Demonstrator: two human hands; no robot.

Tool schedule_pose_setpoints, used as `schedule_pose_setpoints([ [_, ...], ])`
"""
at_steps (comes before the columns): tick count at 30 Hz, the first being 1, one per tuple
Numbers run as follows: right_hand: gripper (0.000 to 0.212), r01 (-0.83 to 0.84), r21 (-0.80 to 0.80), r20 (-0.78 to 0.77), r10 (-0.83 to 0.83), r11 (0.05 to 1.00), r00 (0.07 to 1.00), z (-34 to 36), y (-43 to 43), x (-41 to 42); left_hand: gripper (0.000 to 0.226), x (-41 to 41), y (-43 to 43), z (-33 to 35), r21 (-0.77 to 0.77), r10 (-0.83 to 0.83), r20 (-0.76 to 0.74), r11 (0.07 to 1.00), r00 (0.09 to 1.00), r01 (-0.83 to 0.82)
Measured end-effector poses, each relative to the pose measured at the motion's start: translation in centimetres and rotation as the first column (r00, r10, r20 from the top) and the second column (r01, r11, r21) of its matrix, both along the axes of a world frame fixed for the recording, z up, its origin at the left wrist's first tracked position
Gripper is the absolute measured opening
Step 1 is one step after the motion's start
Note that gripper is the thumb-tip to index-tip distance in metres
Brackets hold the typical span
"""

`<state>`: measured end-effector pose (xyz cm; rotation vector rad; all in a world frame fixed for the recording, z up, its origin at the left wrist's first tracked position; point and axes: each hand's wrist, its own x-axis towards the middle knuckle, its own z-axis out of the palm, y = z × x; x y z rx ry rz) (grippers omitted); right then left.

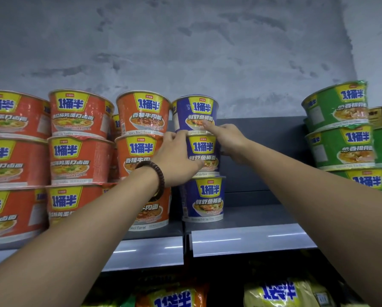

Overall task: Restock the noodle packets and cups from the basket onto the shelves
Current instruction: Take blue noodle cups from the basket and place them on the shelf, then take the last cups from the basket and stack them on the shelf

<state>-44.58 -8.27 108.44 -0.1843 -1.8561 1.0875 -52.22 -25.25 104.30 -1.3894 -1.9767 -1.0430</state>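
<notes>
Blue noodle cups (204, 156) stand three high on the shelf (247, 239). Left hand (179, 160) grasps the middle cup; right hand (226, 138), fingers extended, touches the top cup (196, 113). Square each cup over the one below before letting go.

- Three blue noodle cups stand stacked on the grey shelf (247, 238): the top blue cup (195, 113), the middle blue cup (204, 152) and the bottom blue cup (204, 199).
- The left hand (177, 159), a dark bead bracelet (156, 173) on its wrist, lies against the left side of the middle blue cup, fingertips up at the base of the top one.
- The right hand (226, 138) reaches in from the right, its forefinger touching the lower front of the top blue cup.
- Orange cups (79, 160) are stacked in threes to the left, just beside the blue stack.
- Green cups (340, 127) are stacked at the far right, well apart, with bare shelf between.
- Noodle packets (280, 293) lie on the level below.
</notes>
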Motion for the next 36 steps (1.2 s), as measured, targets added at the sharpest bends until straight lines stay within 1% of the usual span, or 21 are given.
schedule_pose_setpoints([
  [2,0.048,0.053,-0.019,-0.058,-0.054,0.998,0.997,-0.4,-0.8,0.9,0.078,0.4,0.1,-0.7,0.074,-0.022,0.01,0.997,1.0,0.021],
  [4,0.046,0.139,-0.034,-0.132,-0.142,0.99,0.981,-0.9,-1.4,2.1,0.066,1.4,0.1,-1.9,0.196,-0.085,0.02,0.977,0.996,0.08],
  [5,0.043,0.193,-0.013,-0.164,-0.192,0.981,0.967,-1.4,-1.5,2.8,0.058,2.0,0.1,-2.7,0.26,-0.129,0.018,0.958,0.991,0.12],
  [7,0.035,0.299,0.048,-0.218,-0.282,0.953,0.934,-2.7,-2.0,4.3,0.043,3.5,0.1,-4.8,0.349,-0.25,0.037,0.91,0.968,0.222],
  [9,0.029,0.31,0.092,-0.252,-0.279,0.946,0.927,-5.1,-2.9,6.2,0.037,5.6,0.1,-7.5,0.385,-0.402,0.099,0.859,0.91,0.337],
  [12,0.024,0.295,0.169,-0.25,-0.249,0.94,0.936,-10.3,-4.7,10.0,0.029,8.7,0.5,-12.1,0.422,-0.618,0.216,0.758,0.756,0.498],
  [14,0.023,0.278,0.198,-0.22,-0.233,0.94,0.947,-14.6,-5.4,13.4,0.023,10.8,1.2,-15.2,0.444,-0.728,0.296,0.678,0.619,0.586],
  [15,0.023,0.259,0.197,-0.202,-0.22,0.946,0.954,-16.8,-5.6,15.4,0.021,12.0,1.7,-16.8,0.451,-0.765,0.342,0.643,0.546,0.619],
  [17,0.024,0.257,0.135,-0.165,-0.234,0.957,0.958,-21.3,-5.5,19.2,0.021,14.1,3.2,-20.2,0.431,-0.797,0.43,0.593,0.423,0.68],
  [19,0.025,0.321,0.058,-0.089,-0.315,0.945,0.945,-26.4,-4.4,23.1,0.021,16.9,5.5,-24.6,0.344,-0.766,0.535,0.584,0.358,0.736],
  [21,0.025,0.361,-0.034,0.005,-0.361,0.932,0.933,-31.2,-2.7,25.7,0.019,18.6,7.9,-28.5,0.232,-0.709,0.612,0.584,0.349,0.778],
  [22,0.026,0.384,-0.105,0.071,-0.378,0.917,0.923,-33.9,-1.8,27.5,0.018,20.1,9.5,-30.9,0.172,-0.677,0.655,0.566,0.335,0.806],
  [25,0.036,0.468,-0.273,0.236,-0.413,0.841,0.88,-41.6,0.5,32.9,0.017,24.7,13.8,-37.8,-0.006,-0.549,0.766,0.514,0.334,0.858],
  [27,0.049,0.561,-0.353,0.337,-0.457,0.749,0.823,-46.8,1.4,36.6,0.014,28.4,15.8,-42.5,-0.094,-0.459,0.821,0.477,0.339,0.874],
  [29,0.057,0.635,-0.441,0.438,-0.465,0.635,0.769,-53.0,2.5,40.5,0.011,32.1,17.4,-47.6,-0.152,-0.361,0.875,0.427,0.322,0.891],
  [30,0.054,0.659,-0.487,0.475,-0.46,0.573,0.75,-56.1,2.9,42.5,0.012,33.9,18.1,-50.3,-0.182,-0.295,0.903,0.396,0.312,0.9],
  [33,0.028,0.723,-0.582,0.6,-0.404,0.373,0.691,-66.1,3.3,48.6,0.019,38.6,20.2,-59.1,-0.302,-0.098,0.93,0.34,0.353,0.891],
  [34,0.025,0.745,-0.589,0.644,-0.376,0.313,0.667,-69.6,3.1,50.4,0.02,39.9,20.7,-62.3,-0.344,-0.031,0.927,0.327,0.374,0.88],
  [36,0.026,0.778,-0.6,0.713,-0.318,0.183,0.625,-76.5,2.5,53.9,0.021,42.1,21.3,-68.6,-0.416,0.111,0.909,0.302,0.402,0.858],
])
